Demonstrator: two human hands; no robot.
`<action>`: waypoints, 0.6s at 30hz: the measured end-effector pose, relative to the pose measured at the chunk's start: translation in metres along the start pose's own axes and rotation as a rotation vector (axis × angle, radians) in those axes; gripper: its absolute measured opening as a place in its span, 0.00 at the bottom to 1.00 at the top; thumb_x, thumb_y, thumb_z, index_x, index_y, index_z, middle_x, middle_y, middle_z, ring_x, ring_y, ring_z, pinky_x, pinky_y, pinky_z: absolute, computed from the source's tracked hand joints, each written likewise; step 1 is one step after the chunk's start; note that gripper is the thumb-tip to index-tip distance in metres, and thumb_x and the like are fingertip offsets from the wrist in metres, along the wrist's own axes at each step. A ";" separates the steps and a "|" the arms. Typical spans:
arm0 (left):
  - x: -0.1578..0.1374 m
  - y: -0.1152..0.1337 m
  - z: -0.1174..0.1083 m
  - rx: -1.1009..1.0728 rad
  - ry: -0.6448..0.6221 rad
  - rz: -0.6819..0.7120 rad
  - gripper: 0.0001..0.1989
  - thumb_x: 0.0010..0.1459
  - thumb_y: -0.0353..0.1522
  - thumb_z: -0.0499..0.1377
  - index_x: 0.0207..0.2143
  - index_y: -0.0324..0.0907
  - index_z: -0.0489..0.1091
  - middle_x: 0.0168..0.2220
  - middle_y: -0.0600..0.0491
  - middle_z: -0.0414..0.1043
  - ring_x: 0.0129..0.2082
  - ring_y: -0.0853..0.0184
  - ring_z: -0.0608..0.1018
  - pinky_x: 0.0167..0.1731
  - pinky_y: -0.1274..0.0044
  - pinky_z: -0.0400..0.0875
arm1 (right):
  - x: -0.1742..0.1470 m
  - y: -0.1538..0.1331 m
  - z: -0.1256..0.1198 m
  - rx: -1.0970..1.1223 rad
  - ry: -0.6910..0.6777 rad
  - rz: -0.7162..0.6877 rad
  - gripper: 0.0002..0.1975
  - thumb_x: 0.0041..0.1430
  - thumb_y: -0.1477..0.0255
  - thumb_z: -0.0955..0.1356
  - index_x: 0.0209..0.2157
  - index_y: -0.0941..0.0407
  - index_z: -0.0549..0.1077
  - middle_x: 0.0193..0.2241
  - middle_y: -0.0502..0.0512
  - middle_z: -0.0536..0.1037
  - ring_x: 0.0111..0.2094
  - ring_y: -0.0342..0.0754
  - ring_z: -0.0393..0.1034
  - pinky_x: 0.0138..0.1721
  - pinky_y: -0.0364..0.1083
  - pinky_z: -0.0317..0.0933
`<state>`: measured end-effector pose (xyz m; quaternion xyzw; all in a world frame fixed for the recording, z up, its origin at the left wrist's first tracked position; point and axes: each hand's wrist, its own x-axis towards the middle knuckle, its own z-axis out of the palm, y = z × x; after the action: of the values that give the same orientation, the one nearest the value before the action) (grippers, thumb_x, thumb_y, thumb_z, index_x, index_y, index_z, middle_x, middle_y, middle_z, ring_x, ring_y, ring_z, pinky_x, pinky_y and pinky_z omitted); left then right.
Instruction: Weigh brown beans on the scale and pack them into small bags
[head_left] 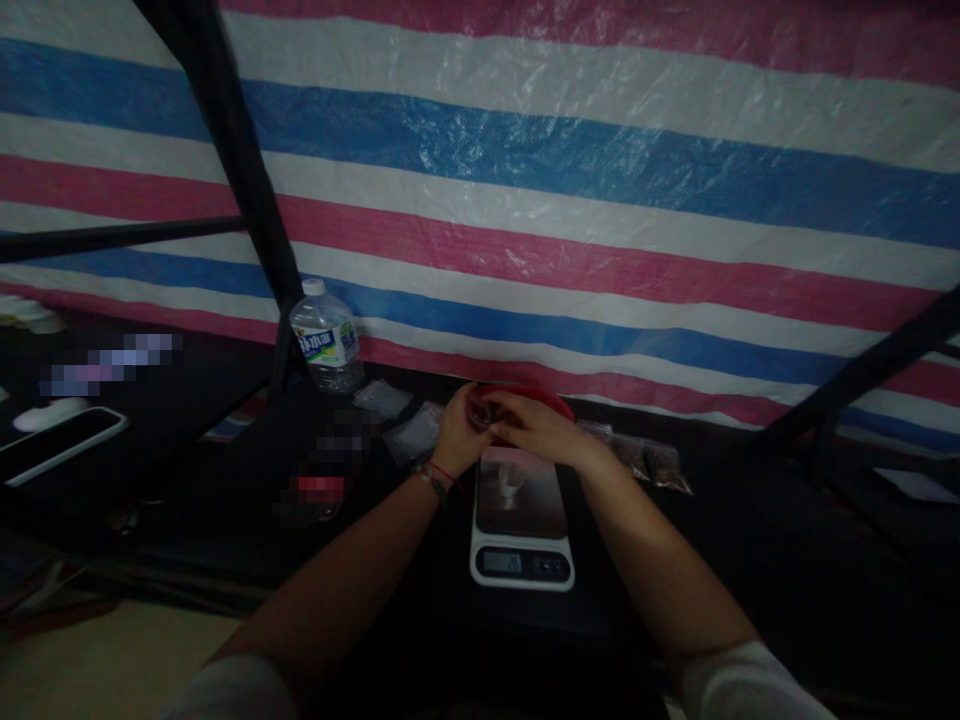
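My left hand [459, 438] curls around a small see-through thing with a round mouth [480, 411], which looks like an opened clear plastic bag. The fingers of my right hand [536, 428] are bent and pressed together at its mouth; what they pinch is hidden. Both hands are above the far edge of a white kitchen scale [523, 510] with a dark plate and a lit display. Behind them stands a red basin [559, 402], partly covered by my right hand. A pale shape, perhaps a reflection, shows on the scale plate.
Clear plastic bags [414, 434] lie left of my hands, and filled small bags [666, 467] lie to the right. A large clear bottle [327, 340] stands at the back left. A phone [64, 443] lies far left. Black frame posts [251, 170] rise before a striped tarp [600, 190].
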<state>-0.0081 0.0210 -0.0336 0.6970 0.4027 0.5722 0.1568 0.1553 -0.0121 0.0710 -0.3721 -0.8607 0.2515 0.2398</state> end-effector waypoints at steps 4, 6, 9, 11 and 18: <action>-0.003 -0.001 0.004 -0.019 0.007 0.012 0.41 0.44 0.33 0.67 0.60 0.38 0.55 0.52 0.41 0.68 0.52 0.56 0.72 0.53 0.63 0.67 | 0.019 -0.002 0.004 -0.191 -0.066 -0.005 0.09 0.56 0.80 0.66 0.35 0.58 0.78 0.35 0.55 0.79 0.36 0.47 0.71 0.41 0.45 0.61; -0.004 -0.002 0.002 -0.055 -0.014 0.000 0.46 0.43 0.35 0.69 0.62 0.38 0.52 0.56 0.40 0.65 0.55 0.55 0.70 0.56 0.62 0.65 | 0.021 0.000 0.001 -0.213 -0.031 0.024 0.10 0.56 0.81 0.65 0.33 0.59 0.78 0.34 0.56 0.79 0.36 0.47 0.71 0.41 0.45 0.61; -0.004 -0.003 -0.001 -0.187 -0.073 -0.026 0.43 0.48 0.39 0.67 0.63 0.38 0.53 0.59 0.39 0.63 0.58 0.55 0.69 0.58 0.62 0.63 | 0.016 0.003 -0.004 -0.205 0.076 0.045 0.11 0.57 0.81 0.64 0.36 0.59 0.78 0.37 0.58 0.79 0.38 0.48 0.72 0.43 0.46 0.62; -0.002 -0.004 -0.002 -0.312 -0.147 -0.065 0.31 0.54 0.40 0.63 0.57 0.38 0.62 0.56 0.41 0.68 0.55 0.56 0.72 0.57 0.62 0.64 | 0.011 0.006 -0.005 -0.188 0.119 0.039 0.11 0.58 0.81 0.64 0.36 0.58 0.78 0.37 0.58 0.79 0.39 0.48 0.71 0.44 0.47 0.62; 0.000 0.000 -0.003 -0.546 -0.225 -0.236 0.18 0.54 0.44 0.63 0.41 0.40 0.76 0.43 0.46 0.78 0.43 0.59 0.79 0.47 0.65 0.73 | 0.003 0.026 0.003 0.093 0.253 0.124 0.14 0.56 0.73 0.68 0.45 0.57 0.76 0.35 0.54 0.79 0.35 0.47 0.73 0.40 0.46 0.65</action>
<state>-0.0109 0.0204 -0.0331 0.6367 0.2924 0.5562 0.4469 0.1652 0.0046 0.0540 -0.4419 -0.7863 0.2564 0.3474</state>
